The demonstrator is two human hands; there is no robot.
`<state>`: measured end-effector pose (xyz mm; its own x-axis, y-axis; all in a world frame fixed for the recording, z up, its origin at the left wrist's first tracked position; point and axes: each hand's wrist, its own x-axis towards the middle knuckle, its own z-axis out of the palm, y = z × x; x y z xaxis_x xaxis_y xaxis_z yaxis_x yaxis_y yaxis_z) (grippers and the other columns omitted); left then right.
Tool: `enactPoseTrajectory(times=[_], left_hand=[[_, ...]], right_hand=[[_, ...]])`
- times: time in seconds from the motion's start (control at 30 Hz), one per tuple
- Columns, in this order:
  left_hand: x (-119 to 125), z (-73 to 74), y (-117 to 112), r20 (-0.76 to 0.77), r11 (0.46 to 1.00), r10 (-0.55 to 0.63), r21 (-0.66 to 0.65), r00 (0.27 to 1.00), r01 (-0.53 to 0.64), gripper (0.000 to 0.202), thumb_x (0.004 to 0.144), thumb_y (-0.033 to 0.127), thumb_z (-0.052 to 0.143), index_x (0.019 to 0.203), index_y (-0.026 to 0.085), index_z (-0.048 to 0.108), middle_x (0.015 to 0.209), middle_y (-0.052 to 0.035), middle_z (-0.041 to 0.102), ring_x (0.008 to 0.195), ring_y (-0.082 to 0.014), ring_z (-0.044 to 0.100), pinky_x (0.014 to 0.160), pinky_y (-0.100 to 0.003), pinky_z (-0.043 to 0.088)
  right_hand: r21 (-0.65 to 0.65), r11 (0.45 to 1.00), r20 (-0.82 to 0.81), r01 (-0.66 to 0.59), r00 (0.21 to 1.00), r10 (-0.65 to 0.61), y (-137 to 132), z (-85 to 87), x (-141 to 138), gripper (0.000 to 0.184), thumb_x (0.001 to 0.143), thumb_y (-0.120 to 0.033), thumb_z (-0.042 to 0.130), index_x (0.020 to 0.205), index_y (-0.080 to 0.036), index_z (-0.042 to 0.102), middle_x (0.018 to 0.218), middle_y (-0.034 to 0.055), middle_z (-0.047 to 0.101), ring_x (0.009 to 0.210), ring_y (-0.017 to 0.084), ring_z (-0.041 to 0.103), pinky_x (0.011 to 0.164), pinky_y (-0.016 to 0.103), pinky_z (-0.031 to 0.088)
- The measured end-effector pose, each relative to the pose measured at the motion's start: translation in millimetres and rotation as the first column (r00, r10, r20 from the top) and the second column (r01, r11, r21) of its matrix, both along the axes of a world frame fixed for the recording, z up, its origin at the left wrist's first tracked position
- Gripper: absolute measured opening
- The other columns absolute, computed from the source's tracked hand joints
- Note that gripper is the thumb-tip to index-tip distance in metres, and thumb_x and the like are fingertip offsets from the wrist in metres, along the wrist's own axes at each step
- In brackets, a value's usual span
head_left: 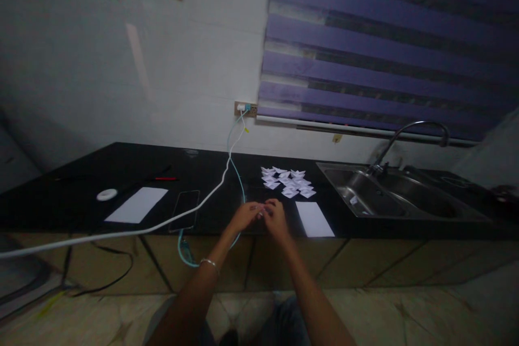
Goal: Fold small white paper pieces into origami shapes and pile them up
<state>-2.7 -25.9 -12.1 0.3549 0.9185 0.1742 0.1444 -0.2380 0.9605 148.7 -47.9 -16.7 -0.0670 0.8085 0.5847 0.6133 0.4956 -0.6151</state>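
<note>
My left hand (245, 216) and my right hand (276, 217) meet at the front edge of the black counter. Their fingers close together around a small piece of white paper (260, 214), mostly hidden by the fingertips. Beyond them several folded white paper boats (285, 177) stand grouped in rows. To the right of my right hand lies a white paper sheet (314, 219). Further left are another white sheet (137, 205) and a phone (185, 208) with a cable at its lower end.
A white cable (206, 200) and a light blue cable (240, 173) run from the wall socket (245, 108) across the counter (219, 173). At the right is a steel double sink (377, 194) with a tap (405, 128). A tape roll (107, 194) and a red pen (165, 178) lie left.
</note>
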Motion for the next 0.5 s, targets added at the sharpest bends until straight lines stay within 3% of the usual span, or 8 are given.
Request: enactPoseTrajectory(times=[0.17, 0.33, 0.5], left_hand=[[3, -0.7, 1, 0.015, 0.990, 0.134, -0.036, 0.991, -0.133, 0.049, 0.082, 0.055, 0.043, 0.099, 0.013, 0.060, 0.052, 0.0030, 0.052, 0.047, -0.0103, 0.045, 0.047, -0.020, 0.031], [1, 0.9, 1, -0.023, 0.988, 0.151, -0.013, 0.988, -0.152, 0.047, 0.080, 0.058, 0.044, 0.083, 0.014, 0.061, 0.051, 0.0035, 0.050, 0.047, -0.0098, 0.045, 0.047, -0.021, 0.030], [1, 4.7, 2, -0.025, 0.988, 0.151, -0.039, 0.988, -0.152, 0.047, 0.079, 0.058, 0.045, 0.078, 0.014, 0.060, 0.049, 0.0044, 0.048, 0.044, -0.0091, 0.042, 0.047, -0.021, 0.028]], right_hand=[[0.024, 0.998, 0.208, 0.058, 0.976, -0.061, 20, 14.7, 15, 0.017, 0.081, -0.013, 0.051, 0.091, -0.015, 0.064, 0.101, 0.0095, 0.051, 0.098, 0.022, 0.046, 0.087, 0.035, 0.038], [0.000, 0.983, 0.480, 0.182, 0.863, -0.159, 54, 36.5, 31, 0.016, 0.083, -0.016, 0.051, 0.091, -0.014, 0.065, 0.098, 0.0113, 0.052, 0.094, 0.023, 0.045, 0.084, 0.033, 0.035], [-0.102, 0.974, 0.662, 0.203, 0.745, -0.086, 78, 43.8, 29, 0.017, 0.083, -0.019, 0.052, 0.089, -0.013, 0.067, 0.097, 0.0125, 0.055, 0.095, 0.023, 0.046, 0.082, 0.031, 0.033]])
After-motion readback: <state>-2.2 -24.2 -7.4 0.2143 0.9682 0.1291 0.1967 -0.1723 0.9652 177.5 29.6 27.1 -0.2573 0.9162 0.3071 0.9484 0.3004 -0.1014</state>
